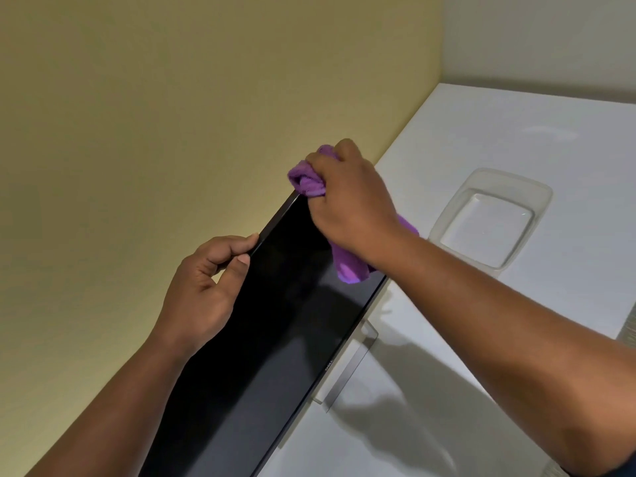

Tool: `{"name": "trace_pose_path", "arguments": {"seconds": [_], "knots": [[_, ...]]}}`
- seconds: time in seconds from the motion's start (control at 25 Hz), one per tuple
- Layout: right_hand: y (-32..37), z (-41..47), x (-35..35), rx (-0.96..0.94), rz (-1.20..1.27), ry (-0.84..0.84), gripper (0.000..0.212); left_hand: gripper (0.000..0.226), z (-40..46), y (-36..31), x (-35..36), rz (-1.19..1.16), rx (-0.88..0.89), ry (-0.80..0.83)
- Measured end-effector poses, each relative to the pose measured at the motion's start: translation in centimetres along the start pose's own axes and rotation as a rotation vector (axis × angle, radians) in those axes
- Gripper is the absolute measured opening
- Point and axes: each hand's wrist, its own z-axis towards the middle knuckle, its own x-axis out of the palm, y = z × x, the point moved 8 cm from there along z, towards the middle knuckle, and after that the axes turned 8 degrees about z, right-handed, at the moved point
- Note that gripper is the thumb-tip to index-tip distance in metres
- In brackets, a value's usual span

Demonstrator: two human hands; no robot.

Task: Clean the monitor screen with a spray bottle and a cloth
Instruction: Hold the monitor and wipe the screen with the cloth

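A black monitor [275, 325] stands on a white desk, its dark screen running from lower left to upper middle of the head view. My right hand [351, 204] grips a bunched purple cloth [308, 180] and presses it against the screen's far upper corner; a tail of the cloth hangs below my wrist. My left hand [206, 290] pinches the monitor's top edge between thumb and fingers. No spray bottle is in view.
A clear plastic tray [488, 218] sits on the white desk [516, 132] to the right of the monitor. The monitor's silver stand [347, 366] rests on the desk. A yellow wall rises behind the screen.
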Motion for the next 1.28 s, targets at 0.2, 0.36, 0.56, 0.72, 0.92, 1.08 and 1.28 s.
{"name": "trace_pose_path", "arguments": {"seconds": [0.2,0.36,0.56,0.72,0.92,1.08,1.28], "knots": [[3.6,-3.6,2.9,-0.202,-0.009,0.184,0.039,0.031,0.1,0.0,-0.1,-0.007,0.008,-0.009],[-0.8,1.4,-0.9,-0.011,-0.067,0.018,0.033,0.033,0.0,-0.3,0.1,-0.006,0.001,0.008],[3.2,-4.0,2.7,-0.173,0.002,0.101,0.038,0.035,0.1,-0.4,-0.1,0.004,0.016,-0.01],[3.0,-3.0,2.4,-0.216,-0.015,0.172,0.037,0.034,0.1,-0.2,0.0,0.01,0.013,-0.007],[-4.3,2.0,-1.3,0.139,0.119,0.016,0.015,0.031,0.0,0.1,0.1,-0.003,0.009,-0.005],[-10.7,-2.7,1.4,0.494,0.414,0.044,0.015,0.031,0.0,0.0,0.0,-0.012,0.013,-0.003],[-16.0,-7.3,2.8,0.719,0.349,0.165,0.024,0.03,0.0,-0.1,0.2,0.005,0.008,0.003]]}}
